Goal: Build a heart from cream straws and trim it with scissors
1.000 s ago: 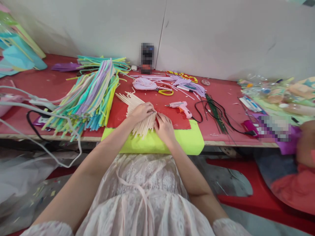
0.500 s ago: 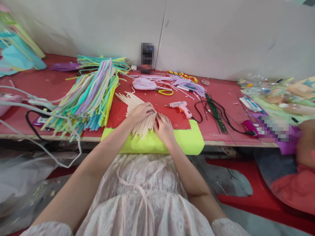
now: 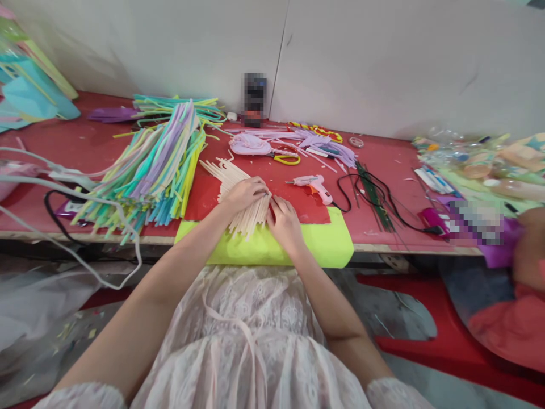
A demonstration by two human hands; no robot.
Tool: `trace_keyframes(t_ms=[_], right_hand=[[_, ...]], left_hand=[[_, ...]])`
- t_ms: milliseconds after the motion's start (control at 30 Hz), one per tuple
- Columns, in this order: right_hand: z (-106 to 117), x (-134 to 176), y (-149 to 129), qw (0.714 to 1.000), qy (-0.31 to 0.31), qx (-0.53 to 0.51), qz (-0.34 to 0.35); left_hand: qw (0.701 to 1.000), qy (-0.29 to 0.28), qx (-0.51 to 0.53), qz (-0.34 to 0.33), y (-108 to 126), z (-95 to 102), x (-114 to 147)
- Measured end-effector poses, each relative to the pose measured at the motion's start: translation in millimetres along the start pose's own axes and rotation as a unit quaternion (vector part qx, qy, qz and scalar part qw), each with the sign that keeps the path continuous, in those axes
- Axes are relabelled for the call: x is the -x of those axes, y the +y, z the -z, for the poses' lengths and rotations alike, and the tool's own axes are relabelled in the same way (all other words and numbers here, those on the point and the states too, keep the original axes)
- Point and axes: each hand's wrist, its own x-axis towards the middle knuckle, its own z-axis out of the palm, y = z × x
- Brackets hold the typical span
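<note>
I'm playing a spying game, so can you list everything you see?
Table: one, red, across the middle
Wall: one, pale grey, behind
Sheet: one, red, centre
Cover: one, yellow-green, front edge
Cream strips: many, cream, centre
Mixed strips: many, multicoloured, left
Lilac strips: many, lilac, back
Oval piece: one, lilac, back
Scissors: one, yellow-handled, back
Glue gun: one, pink, right of centre
Stems: several, dark green, right
Blurred object: one, dark, against wall
Clutter: uncountable, mixed colours, far right
Other person: one, coral clothing, right edge
Dress: one, whitish, bottom
Left hand: one, bare, on cream strips
Right hand: one, bare, at cream strips' right edge
</note>
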Motion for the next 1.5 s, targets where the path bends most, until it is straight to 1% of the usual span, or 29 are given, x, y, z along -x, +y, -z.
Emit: trace_keyframes(t_ms=[667, 800, 1100, 1233, 1333, 1500], right_hand=[[-3.4, 1.6, 2.6, 1.000, 0.012, -0.018, -0.003], [-3.9, 2.9, 2.5, 1.000, 0.022, -0.017, -0.003], [-4.0, 3.8, 3.7, 0.999, 0.043, -0.026, -0.002], [-5.6, 7.3, 4.3, 0.998, 0.048, -0.028, -0.002], [-5.0, 12.7, 1.8, 0.998, 0.044, -0.039, 0.010], [-3.1, 19.7, -2.2, 0.998, 0.035, -0.058, 0.008]], left_hand=[[1.000, 0.003, 0.003, -0.002, -0.7, -0.5, 0.6], [1.000, 0.009, 0.003, 0.000, -0.3, -0.8, 0.4], [1.000, 0.002, -0.005, -0.009, -2.8, -1.7, -0.1], [1.000, 0.002, -0.004, -0.010, -2.3, -1.3, 0.2], [1.000, 0.003, -0.004, -0.008, -1.7, -1.0, 0.2], [1.000, 0.001, -0.004, -0.004, -0.3, -0.2, -0.2]])
